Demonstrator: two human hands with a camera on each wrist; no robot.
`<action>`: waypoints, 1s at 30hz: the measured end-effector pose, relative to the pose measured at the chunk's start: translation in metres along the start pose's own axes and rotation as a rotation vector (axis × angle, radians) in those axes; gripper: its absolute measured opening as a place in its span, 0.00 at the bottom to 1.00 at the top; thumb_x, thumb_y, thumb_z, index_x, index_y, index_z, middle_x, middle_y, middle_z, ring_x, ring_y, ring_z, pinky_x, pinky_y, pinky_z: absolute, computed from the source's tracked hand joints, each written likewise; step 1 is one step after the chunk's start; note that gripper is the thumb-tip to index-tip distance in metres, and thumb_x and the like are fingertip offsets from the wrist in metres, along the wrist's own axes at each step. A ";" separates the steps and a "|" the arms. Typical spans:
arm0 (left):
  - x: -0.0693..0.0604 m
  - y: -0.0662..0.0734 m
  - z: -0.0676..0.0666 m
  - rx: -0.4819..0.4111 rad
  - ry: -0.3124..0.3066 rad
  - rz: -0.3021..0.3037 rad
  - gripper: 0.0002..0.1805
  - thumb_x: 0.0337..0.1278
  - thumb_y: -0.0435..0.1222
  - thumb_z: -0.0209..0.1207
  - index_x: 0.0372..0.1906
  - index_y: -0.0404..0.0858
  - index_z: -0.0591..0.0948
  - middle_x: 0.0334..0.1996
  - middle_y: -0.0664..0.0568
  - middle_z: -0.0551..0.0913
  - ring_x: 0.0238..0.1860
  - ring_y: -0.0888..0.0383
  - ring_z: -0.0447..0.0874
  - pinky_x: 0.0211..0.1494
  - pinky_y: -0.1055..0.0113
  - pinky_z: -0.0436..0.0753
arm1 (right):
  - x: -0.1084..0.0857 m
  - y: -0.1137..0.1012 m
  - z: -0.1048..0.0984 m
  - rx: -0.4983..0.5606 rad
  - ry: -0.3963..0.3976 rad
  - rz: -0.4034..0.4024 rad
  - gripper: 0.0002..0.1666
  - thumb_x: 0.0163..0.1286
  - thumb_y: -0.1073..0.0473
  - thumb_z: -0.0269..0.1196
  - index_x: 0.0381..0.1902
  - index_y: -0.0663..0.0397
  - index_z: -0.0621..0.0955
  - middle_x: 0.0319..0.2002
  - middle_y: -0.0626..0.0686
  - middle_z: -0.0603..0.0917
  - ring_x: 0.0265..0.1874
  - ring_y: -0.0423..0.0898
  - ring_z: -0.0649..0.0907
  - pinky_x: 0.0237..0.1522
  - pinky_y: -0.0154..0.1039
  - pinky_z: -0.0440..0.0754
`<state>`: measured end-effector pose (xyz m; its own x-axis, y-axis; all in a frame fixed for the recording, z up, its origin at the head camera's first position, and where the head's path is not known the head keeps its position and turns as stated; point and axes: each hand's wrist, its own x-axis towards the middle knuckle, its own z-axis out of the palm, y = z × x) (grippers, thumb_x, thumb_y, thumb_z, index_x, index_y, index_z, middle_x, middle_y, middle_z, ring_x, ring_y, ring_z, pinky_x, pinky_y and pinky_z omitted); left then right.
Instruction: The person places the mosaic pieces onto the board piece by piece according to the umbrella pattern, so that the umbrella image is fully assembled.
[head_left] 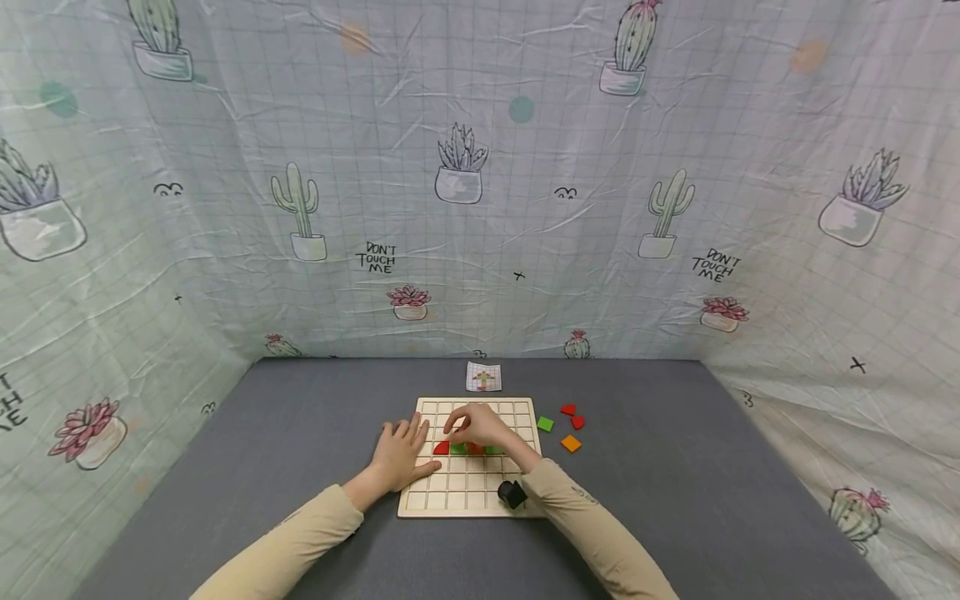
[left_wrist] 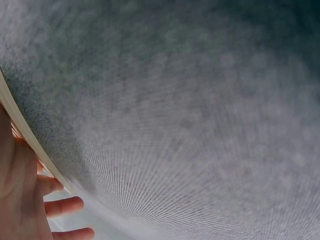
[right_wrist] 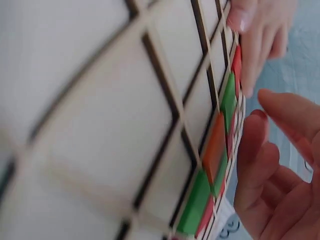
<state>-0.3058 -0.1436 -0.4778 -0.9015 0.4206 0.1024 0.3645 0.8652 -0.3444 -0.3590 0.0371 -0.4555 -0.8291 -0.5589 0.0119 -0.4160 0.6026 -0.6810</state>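
A pale wooden grid board [head_left: 456, 502] lies on the table. My left hand [head_left: 397, 457] rests on its left side, fingers spread; the left wrist view shows that hand [left_wrist: 22, 195] beside the board's edge [left_wrist: 30, 137]. Over the board's middle is my right hand [head_left: 480, 423], fingers bent towards the thumb. In the right wrist view that hand [right_wrist: 285, 170] has a gap between thumb and fingers, with nothing visible in it. Beneath it runs a row of pieces: red [right_wrist: 236, 62], green [right_wrist: 228, 95], orange [right_wrist: 214, 145] and green [right_wrist: 194, 205]. More coloured pieces behind are partly hidden.
Right of the board lie a green piece [head_left: 545, 424], two red pieces [head_left: 568, 409] and an orange square [head_left: 571, 443]. A small patterned card [head_left: 483, 377] lies behind the board. Patterned cloth [head_left: 517, 225] hangs around the grey table [head_left: 315, 425].
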 end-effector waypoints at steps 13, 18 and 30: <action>-0.002 0.001 -0.004 0.035 0.007 -0.012 0.41 0.53 0.65 0.38 0.63 0.40 0.65 0.63 0.46 0.65 0.53 0.49 0.69 0.51 0.49 0.65 | -0.028 0.027 -0.038 0.080 -0.014 -0.086 0.09 0.60 0.61 0.60 0.37 0.60 0.82 0.27 0.59 0.82 0.21 0.54 0.79 0.21 0.35 0.75; -0.003 0.002 -0.005 0.041 0.012 -0.003 0.41 0.53 0.65 0.38 0.63 0.40 0.65 0.63 0.46 0.65 0.52 0.49 0.69 0.50 0.49 0.66 | -0.041 0.035 -0.050 0.063 0.021 -0.079 0.08 0.61 0.62 0.59 0.35 0.60 0.82 0.26 0.60 0.82 0.20 0.51 0.80 0.20 0.35 0.75; -0.003 0.002 -0.003 0.076 0.015 -0.007 0.41 0.53 0.66 0.37 0.63 0.41 0.66 0.63 0.47 0.66 0.51 0.50 0.69 0.49 0.49 0.66 | -0.061 0.063 -0.064 0.063 0.127 0.028 0.10 0.61 0.58 0.59 0.36 0.59 0.82 0.25 0.61 0.82 0.19 0.52 0.79 0.17 0.36 0.72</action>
<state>-0.3012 -0.1419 -0.4759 -0.9003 0.4189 0.1186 0.3390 0.8453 -0.4130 -0.3588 0.1454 -0.4517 -0.8823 -0.4636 0.0817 -0.3709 0.5778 -0.7271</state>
